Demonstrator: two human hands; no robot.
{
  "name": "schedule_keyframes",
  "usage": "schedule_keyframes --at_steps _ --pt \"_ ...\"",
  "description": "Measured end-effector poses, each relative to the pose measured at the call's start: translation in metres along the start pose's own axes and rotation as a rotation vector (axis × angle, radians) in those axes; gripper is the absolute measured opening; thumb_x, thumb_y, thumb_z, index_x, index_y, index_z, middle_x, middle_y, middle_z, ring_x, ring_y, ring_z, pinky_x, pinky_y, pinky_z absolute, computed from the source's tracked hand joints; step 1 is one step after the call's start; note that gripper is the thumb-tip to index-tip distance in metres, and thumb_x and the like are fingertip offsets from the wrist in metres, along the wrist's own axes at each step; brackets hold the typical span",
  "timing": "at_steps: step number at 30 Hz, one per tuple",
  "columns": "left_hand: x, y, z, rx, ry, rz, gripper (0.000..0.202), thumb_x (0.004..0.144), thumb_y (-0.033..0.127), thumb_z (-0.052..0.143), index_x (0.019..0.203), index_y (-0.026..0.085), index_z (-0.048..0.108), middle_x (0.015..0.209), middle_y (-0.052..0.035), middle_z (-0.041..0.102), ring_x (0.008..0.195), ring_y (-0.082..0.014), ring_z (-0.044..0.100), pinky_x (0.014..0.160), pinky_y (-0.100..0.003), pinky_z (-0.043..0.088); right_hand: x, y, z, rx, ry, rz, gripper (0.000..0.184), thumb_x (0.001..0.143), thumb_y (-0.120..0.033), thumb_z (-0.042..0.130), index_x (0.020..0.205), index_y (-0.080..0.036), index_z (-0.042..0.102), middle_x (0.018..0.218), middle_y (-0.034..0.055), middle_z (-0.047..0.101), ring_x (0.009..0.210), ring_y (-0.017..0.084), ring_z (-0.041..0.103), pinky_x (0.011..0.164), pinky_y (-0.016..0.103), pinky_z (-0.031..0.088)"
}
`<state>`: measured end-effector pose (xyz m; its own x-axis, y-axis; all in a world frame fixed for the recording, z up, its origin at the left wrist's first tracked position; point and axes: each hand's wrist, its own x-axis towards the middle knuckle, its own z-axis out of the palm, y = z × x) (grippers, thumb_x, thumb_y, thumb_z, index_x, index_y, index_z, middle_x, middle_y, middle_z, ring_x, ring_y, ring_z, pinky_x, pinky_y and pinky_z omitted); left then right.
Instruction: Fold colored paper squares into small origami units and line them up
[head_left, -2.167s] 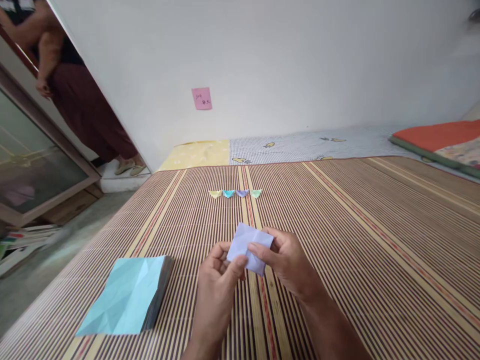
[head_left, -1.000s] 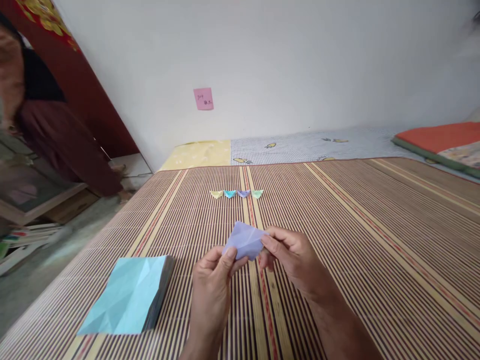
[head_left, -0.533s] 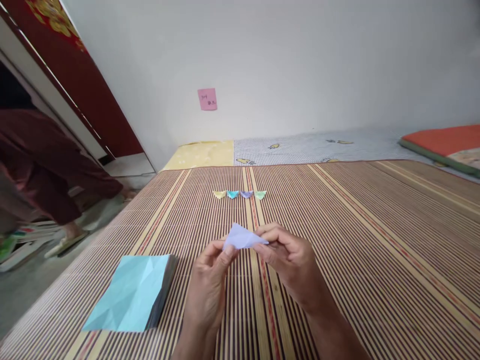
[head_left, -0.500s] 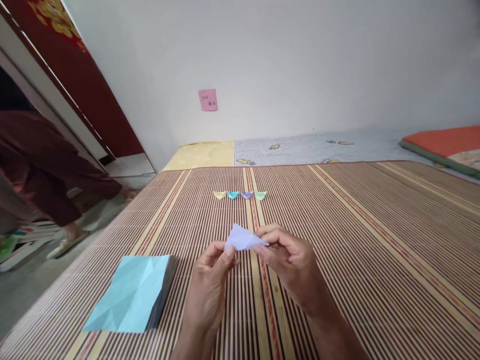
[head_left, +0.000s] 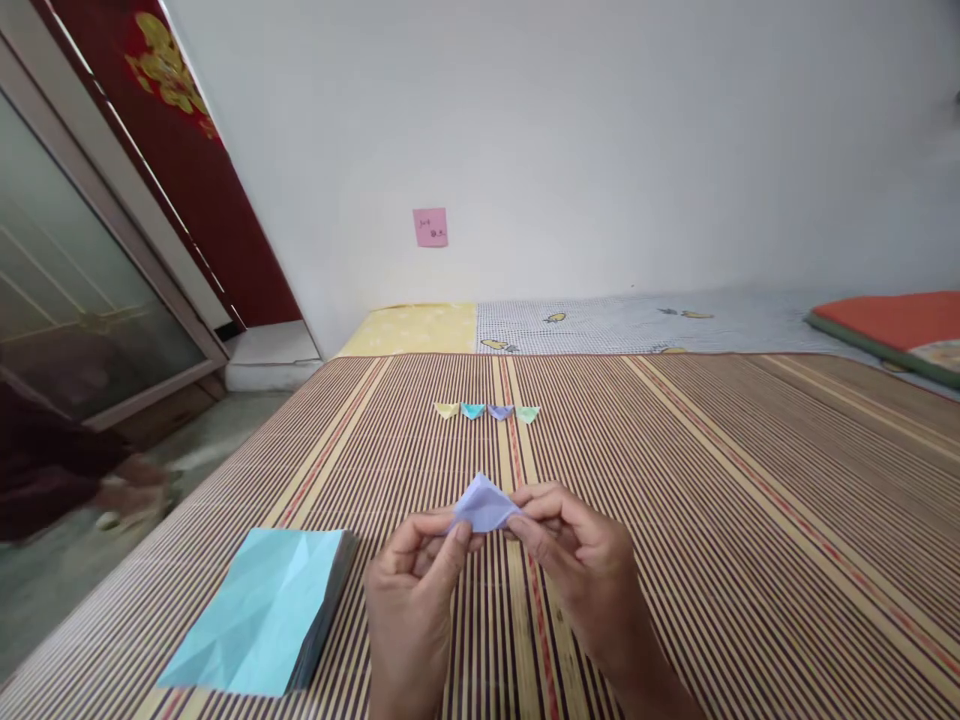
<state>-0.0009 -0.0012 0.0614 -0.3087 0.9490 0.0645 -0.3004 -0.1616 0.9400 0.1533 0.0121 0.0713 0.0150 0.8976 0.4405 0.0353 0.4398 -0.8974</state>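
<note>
A small folded piece of lavender paper (head_left: pixel 484 503) is held above the mat, its point facing away from me. My left hand (head_left: pixel 416 575) pinches the paper's left corner between thumb and fingers. At the right corner, my right hand (head_left: pixel 581 555) grips it the same way. Beyond my hands, a row of small folded paper pieces lies on the mat: yellow (head_left: pixel 447 410), blue (head_left: pixel 472 410), purple (head_left: pixel 500 412) and green (head_left: pixel 528 413). To the left of my left hand sits a stack of creased light-blue paper sheets (head_left: pixel 259 610).
A striped bamboo mat (head_left: pixel 712 500) covers the bed, with patterned cloth (head_left: pixel 585 325) along the wall. An orange and green folded pad (head_left: pixel 892 320) lies at the far right. A pink note (head_left: pixel 430 228) sticks to the wall. At the left, a person's leg (head_left: pixel 52 470) shows near the door.
The lavender paper's right corner has been brought inward, so it looks narrower. My view has tilted up slightly. The person at the left has moved mostly out of view.
</note>
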Motion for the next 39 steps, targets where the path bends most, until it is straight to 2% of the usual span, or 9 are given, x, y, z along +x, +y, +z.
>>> schedule_keyframes --at_steps 6,17,20,22,24,27,29,34,39 --pt "-0.004 -0.002 0.008 0.002 0.06 0.012 0.022 0.072 0.03 0.088 0.081 0.017 0.074 0.076 -0.0019 0.074 0.072 -0.0139 0.07 0.072 -0.022 0.058 -0.003 0.0 0.01 0.043 0.046 0.027 0.014 0.091 -0.024 0.068 0.078 -0.021 0.066 0.086 0.0039 0.069 0.075 0.018 0.069 0.069 0.03 0.06" --pt "-0.003 -0.012 0.008 0.06 0.097 0.005 0.024 0.074 0.032 0.086 0.073 0.017 0.067 0.064 0.0018 0.067 0.064 -0.0122 0.065 0.065 -0.021 0.053 -0.003 0.003 0.009 -0.069 0.068 -0.017 0.014 0.089 -0.019 0.066 0.076 -0.022 0.062 0.083 0.0033 0.07 0.081 0.02 0.07 0.073 0.033 0.056" --pt "-0.004 -0.01 0.011 0.021 0.102 0.006 0.026 0.073 0.03 0.087 0.079 0.018 0.064 0.068 0.0027 0.068 0.066 -0.0127 0.065 0.066 -0.022 0.053 -0.003 0.002 0.006 -0.105 0.081 -0.03 0.013 0.088 -0.02 0.066 0.076 -0.022 0.062 0.082 0.0036 0.07 0.08 0.021 0.07 0.073 0.034 0.057" --pt "-0.004 -0.006 0.012 0.02 0.057 -0.011 0.032 0.073 0.029 0.087 0.096 0.02 0.066 0.071 0.0036 0.068 0.07 -0.0138 0.067 0.07 -0.023 0.052 -0.001 0.001 0.002 -0.104 0.067 -0.013 0.012 0.088 -0.021 0.066 0.077 -0.022 0.062 0.081 0.0033 0.07 0.08 0.021 0.07 0.073 0.034 0.057" --pt "-0.002 -0.001 0.01 0.061 -0.06 -0.049 0.043 0.074 0.029 0.086 0.111 0.021 0.066 0.073 0.0035 0.068 0.074 -0.0146 0.067 0.073 -0.023 0.051 0.0 0.0 -0.005 -0.125 0.003 0.008 0.01 0.088 -0.021 0.065 0.079 -0.022 0.062 0.08 0.0023 0.07 0.077 0.019 0.069 0.071 0.033 0.056" --pt "0.001 0.006 0.006 0.146 -0.252 -0.108 0.026 0.077 0.032 0.083 0.096 0.017 0.072 0.076 -0.0007 0.07 0.074 -0.0158 0.064 0.072 -0.025 0.05 0.004 -0.004 -0.017 -0.206 -0.15 0.033 0.007 0.088 -0.02 0.065 0.082 -0.022 0.065 0.073 -0.0006 0.068 0.068 0.017 0.066 0.062 0.028 0.053" --pt "0.002 0.007 0.005 0.173 -0.308 -0.125 0.021 0.08 0.035 0.08 0.081 0.017 0.07 0.075 -0.0016 0.069 0.072 -0.0155 0.061 0.069 -0.025 0.047 0.006 -0.007 -0.022 -0.225 -0.229 0.042 0.004 0.087 -0.019 0.066 0.086 -0.022 0.067 0.075 -0.0012 0.069 0.068 0.016 0.066 0.061 0.027 0.053" --pt "0.003 0.006 0.005 0.192 -0.318 -0.138 0.025 0.083 0.039 0.077 0.075 0.018 0.065 0.067 0.002 0.06 0.063 -0.0126 0.053 0.06 -0.022 0.041 0.007 -0.011 -0.026 -0.174 -0.353 0.096 0.016 0.086 -0.014 0.065 0.099 -0.023 0.068 0.085 -0.0005 0.072 0.079 0.016 0.07 0.071 0.027 0.056" --pt "0.001 0.009 0.005 0.2 -0.323 -0.122 0.026 0.086 0.039 0.074 0.074 0.018 0.064 0.066 0.0023 0.058 0.06 -0.0117 0.052 0.057 -0.021 0.041 0.007 -0.009 -0.033 -0.194 -0.277 0.055 0.011 0.093 -0.022 0.062 0.101 -0.023 0.069 0.088 0.0012 0.071 0.082 0.018 0.069 0.072 0.029 0.055"
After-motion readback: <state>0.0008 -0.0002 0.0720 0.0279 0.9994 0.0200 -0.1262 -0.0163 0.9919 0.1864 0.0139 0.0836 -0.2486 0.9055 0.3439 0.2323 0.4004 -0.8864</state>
